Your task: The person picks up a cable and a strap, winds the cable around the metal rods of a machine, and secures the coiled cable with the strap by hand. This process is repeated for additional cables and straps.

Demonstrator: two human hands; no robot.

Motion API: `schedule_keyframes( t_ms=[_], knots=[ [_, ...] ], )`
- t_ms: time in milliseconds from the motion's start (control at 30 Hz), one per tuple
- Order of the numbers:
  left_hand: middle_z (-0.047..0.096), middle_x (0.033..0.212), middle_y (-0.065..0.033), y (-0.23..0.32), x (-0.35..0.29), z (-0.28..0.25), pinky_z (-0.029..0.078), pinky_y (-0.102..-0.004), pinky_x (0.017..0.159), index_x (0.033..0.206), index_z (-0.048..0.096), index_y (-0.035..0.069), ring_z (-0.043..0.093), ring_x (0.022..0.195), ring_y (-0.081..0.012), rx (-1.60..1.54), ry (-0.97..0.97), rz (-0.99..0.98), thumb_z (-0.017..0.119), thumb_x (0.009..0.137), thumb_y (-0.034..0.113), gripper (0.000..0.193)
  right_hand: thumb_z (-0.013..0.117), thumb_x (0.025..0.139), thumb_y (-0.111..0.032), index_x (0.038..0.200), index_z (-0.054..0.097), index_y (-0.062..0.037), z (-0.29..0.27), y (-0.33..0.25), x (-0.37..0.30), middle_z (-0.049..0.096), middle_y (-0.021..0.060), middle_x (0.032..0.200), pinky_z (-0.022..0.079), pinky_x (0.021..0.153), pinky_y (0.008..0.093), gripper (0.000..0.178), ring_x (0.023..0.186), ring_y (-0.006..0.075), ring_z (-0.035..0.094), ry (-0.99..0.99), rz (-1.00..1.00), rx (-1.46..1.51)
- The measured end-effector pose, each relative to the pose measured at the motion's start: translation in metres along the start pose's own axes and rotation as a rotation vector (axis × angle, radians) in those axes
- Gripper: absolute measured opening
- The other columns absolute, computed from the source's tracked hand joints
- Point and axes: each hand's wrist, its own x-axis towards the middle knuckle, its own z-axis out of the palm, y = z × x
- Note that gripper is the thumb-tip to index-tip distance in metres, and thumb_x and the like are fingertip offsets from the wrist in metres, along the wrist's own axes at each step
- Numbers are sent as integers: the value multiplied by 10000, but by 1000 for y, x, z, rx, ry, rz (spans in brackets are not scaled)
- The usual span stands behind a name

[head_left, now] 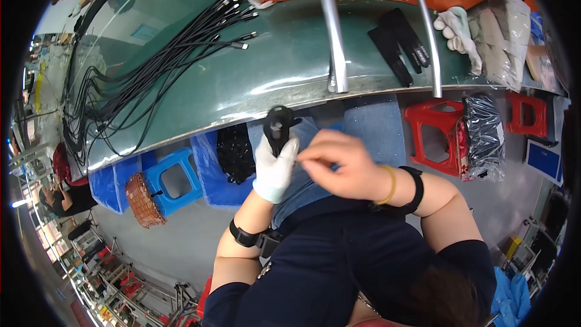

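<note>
My left hand, in a white glove, grips a small coiled black cable just off the table's near edge. The coil stands up above the gloved thumb and fingers. Close beside it on the right is my bare right hand, its thumb and forefinger pinched together near the gloved thumb. Whatever the pinch may hold is too small to make out. On the green table to the left lies a long bundle of black cables, their plug ends pointing toward the far side.
Two metal posts rise at the table's middle and right. Near them lie black printed strips, a white glove and clear plastic packs. Below the edge are a blue-lined bin of black coils, a blue stool and red stools.
</note>
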Motion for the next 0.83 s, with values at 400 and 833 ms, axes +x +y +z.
schedule_keyframes(
  t_ms=[400,833],
  knots=[
    [387,537,-9,23,-9,2,269,-224,397,747,454,26,353,418,-89,-567,-369,-328,567,793,54,124,622,776,17,821,583,10,-12,-1,20,543,21,723,389,518,210,60,603,65,484,16,71,-80],
    [455,642,-88,29,-7,-9,263,-210,362,1044,374,118,340,360,-87,-845,-407,-32,602,812,111,326,628,795,-32,849,583,-28,1,21,14,552,17,727,397,538,224,70,596,111,493,60,-94,-2]
  ],
)
